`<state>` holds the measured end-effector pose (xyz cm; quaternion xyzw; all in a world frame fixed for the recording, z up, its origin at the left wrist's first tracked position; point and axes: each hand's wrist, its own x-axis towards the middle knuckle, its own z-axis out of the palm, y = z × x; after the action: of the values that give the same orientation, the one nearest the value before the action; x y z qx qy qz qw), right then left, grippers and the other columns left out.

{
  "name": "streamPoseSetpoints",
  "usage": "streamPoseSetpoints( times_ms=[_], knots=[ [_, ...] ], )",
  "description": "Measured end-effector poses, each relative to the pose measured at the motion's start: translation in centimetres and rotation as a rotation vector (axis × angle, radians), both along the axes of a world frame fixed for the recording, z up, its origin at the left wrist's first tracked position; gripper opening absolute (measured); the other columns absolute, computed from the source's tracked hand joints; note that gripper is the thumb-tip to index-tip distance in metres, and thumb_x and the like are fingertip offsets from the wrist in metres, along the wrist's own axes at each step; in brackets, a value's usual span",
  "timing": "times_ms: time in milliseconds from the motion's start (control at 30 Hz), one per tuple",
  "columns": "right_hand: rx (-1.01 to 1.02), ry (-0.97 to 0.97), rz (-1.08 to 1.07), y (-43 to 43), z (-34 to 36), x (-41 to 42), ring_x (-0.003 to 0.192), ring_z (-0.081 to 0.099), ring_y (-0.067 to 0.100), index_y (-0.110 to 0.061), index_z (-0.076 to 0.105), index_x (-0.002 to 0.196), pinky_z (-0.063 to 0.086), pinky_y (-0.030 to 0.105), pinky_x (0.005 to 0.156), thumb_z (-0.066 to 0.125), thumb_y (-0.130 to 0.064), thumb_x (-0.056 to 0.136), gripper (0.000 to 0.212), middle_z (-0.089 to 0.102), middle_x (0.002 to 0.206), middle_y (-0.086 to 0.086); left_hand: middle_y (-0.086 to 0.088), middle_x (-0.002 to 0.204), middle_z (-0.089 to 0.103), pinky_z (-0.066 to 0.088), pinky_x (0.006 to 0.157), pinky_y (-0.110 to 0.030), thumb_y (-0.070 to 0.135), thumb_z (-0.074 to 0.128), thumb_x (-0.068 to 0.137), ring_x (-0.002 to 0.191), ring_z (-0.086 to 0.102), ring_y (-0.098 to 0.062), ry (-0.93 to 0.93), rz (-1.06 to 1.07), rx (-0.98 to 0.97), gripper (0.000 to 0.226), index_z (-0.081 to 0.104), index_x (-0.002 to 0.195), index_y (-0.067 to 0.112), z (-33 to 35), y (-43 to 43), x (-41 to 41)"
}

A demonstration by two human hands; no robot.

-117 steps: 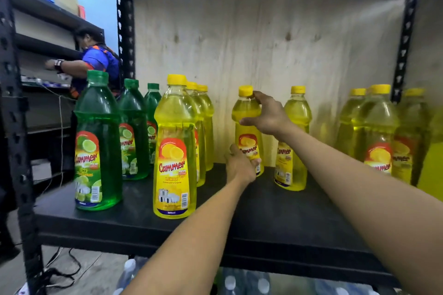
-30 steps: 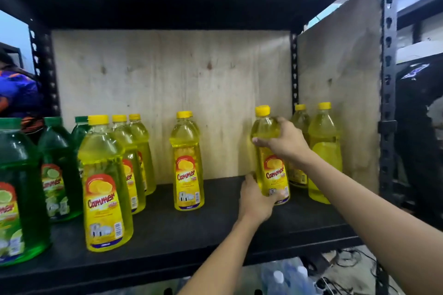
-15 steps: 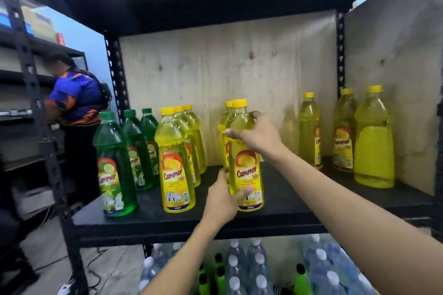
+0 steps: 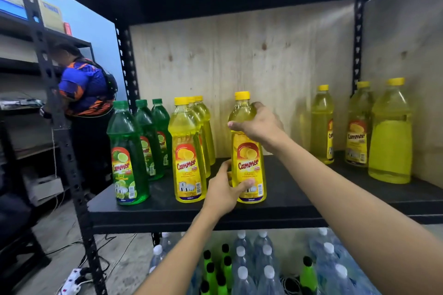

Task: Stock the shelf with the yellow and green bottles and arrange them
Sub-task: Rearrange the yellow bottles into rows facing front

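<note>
A yellow bottle [image 4: 248, 163] with a yellow cap stands upright near the front edge of the black shelf [image 4: 299, 201]. My right hand [image 4: 260, 124] grips its shoulder from the right. My left hand [image 4: 224, 190] holds its base from the left. To its left stands a row of three yellow bottles [image 4: 189, 151] running front to back, then a row of three green bottles [image 4: 128, 155]. Three more yellow bottles [image 4: 389, 132] stand at the right end by the side panel.
Plywood panels [image 4: 251, 60] close the back and right side of the shelf. Below the shelf stand several clear water bottles [image 4: 266, 268] and green bottles with black caps [image 4: 213, 273]. A person in a blue and orange shirt [image 4: 85, 93] works at the left rack. A power strip [image 4: 72, 282] lies on the floor.
Both hands carried the held yellow bottle leftward from the right group, then forward toward the shelf's front edge. It stands beside the yellow row.
</note>
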<state>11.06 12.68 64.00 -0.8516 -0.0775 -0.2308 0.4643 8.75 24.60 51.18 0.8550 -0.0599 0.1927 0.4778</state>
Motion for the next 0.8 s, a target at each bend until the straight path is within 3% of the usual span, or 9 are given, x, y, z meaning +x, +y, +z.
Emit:
streamPoseSetpoints(
  times_ms=[100, 433, 533, 600, 667, 733, 800],
  knots=[
    [-0.004, -0.005, 0.008, -0.3, 0.1, 0.0, 0.115, 0.061, 0.033, -0.026, 0.047, 0.137, 0.054, 0.048, 0.093, 0.081, -0.058, 0.067, 0.084, 0.065, 0.127, 0.006, 0.008, 0.12, 0.063, 0.047, 0.083, -0.018, 0.042, 0.075, 0.081, 0.099, 0.057, -0.003, -0.011, 0.013, -0.018, 0.074, 0.039, 0.143, 0.022, 0.0, -0.6, -0.4],
    [0.013, -0.012, 0.065, -0.7, -0.2, 0.3, 0.111, 0.064, 0.031, -0.026, 0.047, 0.135, 0.055, 0.048, 0.091, 0.081, -0.055, 0.069, 0.079, 0.067, 0.123, 0.005, 0.002, 0.128, 0.065, 0.046, 0.082, -0.017, 0.043, 0.075, 0.081, 0.099, 0.057, -0.001, -0.003, 0.045, -0.03, 0.074, 0.041, 0.142, 0.019, -0.1, -1.2, 0.0],
    [0.034, 0.016, 0.122, -1.5, -0.1, -0.1, 0.114, 0.062, 0.024, -0.025, 0.044, 0.141, 0.055, 0.039, 0.093, 0.084, -0.05, 0.069, 0.086, 0.063, 0.129, 0.002, -0.001, 0.136, 0.058, 0.048, 0.093, -0.026, 0.05, 0.074, 0.079, 0.119, 0.058, -0.013, 0.003, 0.077, 0.027, 0.083, 0.035, 0.146, 0.019, -0.1, -1.2, -0.5],
    [0.099, 0.128, 0.24, -3.1, -0.2, -0.6, 0.103, 0.06, 0.012, -0.023, 0.041, 0.145, 0.052, 0.02, 0.082, 0.084, -0.041, 0.074, 0.085, 0.059, 0.128, 0.0, -0.005, 0.143, 0.042, 0.043, 0.104, -0.034, 0.055, 0.071, 0.08, 0.132, 0.044, -0.019, -0.152, 0.289, 0.179, 0.089, 0.028, 0.15, 0.021, -0.6, -2.2, -1.8],
    [0.155, 0.214, 0.251, -5.9, -0.9, -0.3, 0.103, 0.053, 0.009, -0.02, 0.045, 0.144, 0.044, 0.018, 0.081, 0.081, -0.036, 0.08, 0.075, 0.054, 0.127, 0.001, -0.003, 0.134, 0.037, 0.041, 0.098, -0.03, 0.046, 0.066, 0.089, 0.122, 0.041, -0.017, -0.471, 0.382, 0.304, 0.068, 0.035, 0.146, 0.025, -0.6, -4.2, -3.9],
    [0.238, 0.196, 0.129, -9.6, -2.1, 1.1, 0.111, 0.049, 0.013, -0.018, 0.051, 0.139, 0.038, 0.025, 0.088, 0.078, -0.031, 0.083, 0.063, 0.053, 0.126, 0.0, 0.005, 0.121, 0.041, 0.043, 0.091, -0.023, 0.03, 0.063, 0.093, 0.11, 0.046, -0.012, -0.659, 0.185, 0.328, 0.045, 0.047, 0.135, 0.029, 0.0, -7.1, -4.9],
    [0.331, 0.142, -0.035, -13.3, -3.2, 3.0, 0.106, 0.051, 0.016, -0.016, 0.055, 0.132, 0.041, 0.027, 0.087, 0.078, -0.026, 0.084, 0.055, 0.058, 0.123, 0.002, 0.012, 0.113, 0.044, 0.047, 0.086, -0.022, 0.022, 0.063, 0.091, 0.1, 0.052, -0.006, -0.578, -0.03, 0.335, 0.037, 0.053, 0.125, 0.034, 0.3, -10.3, -3.7]
  ],
)
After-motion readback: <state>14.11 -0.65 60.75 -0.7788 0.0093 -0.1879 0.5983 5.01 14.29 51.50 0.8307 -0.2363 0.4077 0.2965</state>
